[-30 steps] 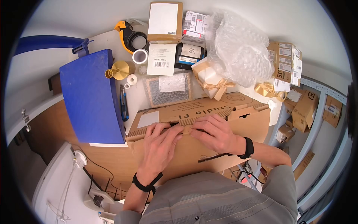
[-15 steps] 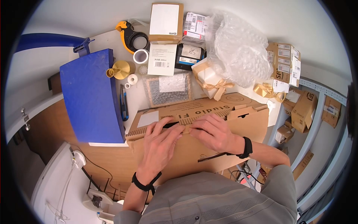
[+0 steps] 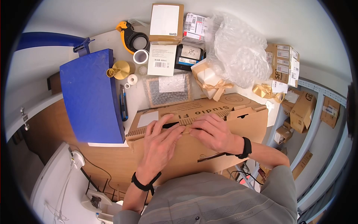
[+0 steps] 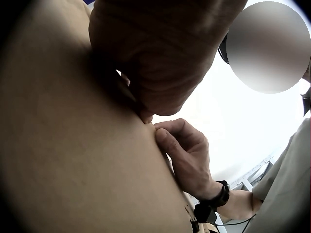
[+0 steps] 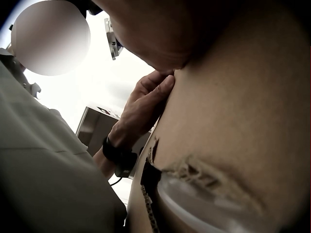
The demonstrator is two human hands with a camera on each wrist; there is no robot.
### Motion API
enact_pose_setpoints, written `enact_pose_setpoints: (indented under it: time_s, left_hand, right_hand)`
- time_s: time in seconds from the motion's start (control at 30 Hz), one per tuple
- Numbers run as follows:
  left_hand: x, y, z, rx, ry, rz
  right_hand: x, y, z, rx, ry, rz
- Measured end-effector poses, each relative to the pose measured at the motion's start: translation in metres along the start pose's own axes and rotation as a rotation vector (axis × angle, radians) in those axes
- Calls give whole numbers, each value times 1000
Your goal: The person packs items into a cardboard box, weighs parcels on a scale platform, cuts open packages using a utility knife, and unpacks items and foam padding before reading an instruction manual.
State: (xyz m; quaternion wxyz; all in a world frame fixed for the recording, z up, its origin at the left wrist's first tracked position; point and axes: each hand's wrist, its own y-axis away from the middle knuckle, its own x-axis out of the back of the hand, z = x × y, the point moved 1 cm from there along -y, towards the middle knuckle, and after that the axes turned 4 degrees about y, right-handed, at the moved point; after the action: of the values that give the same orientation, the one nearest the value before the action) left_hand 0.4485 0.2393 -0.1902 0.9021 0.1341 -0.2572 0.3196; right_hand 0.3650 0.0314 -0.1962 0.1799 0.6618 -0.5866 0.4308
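Head view: before you is a white table (image 3: pixel 135 100), perforated metal shelving (image 3: pixel 323 89) to its right. At the near side, your left hand (image 3: pixel 160 143) and right hand (image 3: pixel 214 133) pinch the edge of a smooth brown cardboard box (image 3: pixel 188 156) with a ragged, corrugated tear (image 5: pixel 197 175); beyond bulges translucent bubble wrap (image 3: pixel 240 52).

Head view looks forward-down over the counter (image 3: pixel 137 100); both wrist views peer along the same box (image 3: pixel 190 149), super close, facing inward.
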Motion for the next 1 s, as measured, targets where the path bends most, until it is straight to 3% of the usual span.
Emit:
enact_pose_setpoints:
  time_s: [0.5, 0.57, 0.8, 1.0]
  left_hand:
    - [-3, 5, 0, -12, -74, -26]
    - [-5, 7, -3, -33, -85, -10]
    - [-9, 6, -3, -58, -45, 88]
    - [8, 18, -8, 14, -102, 190]
  right_hand:
    - [-1, 1, -3, -37, -19, 13]
    - [1, 7, -7, -216, -30, 73]
    - [7, 2, -8, -291, -52, 10]
    - [7, -3, -5, -542, -264, -32]
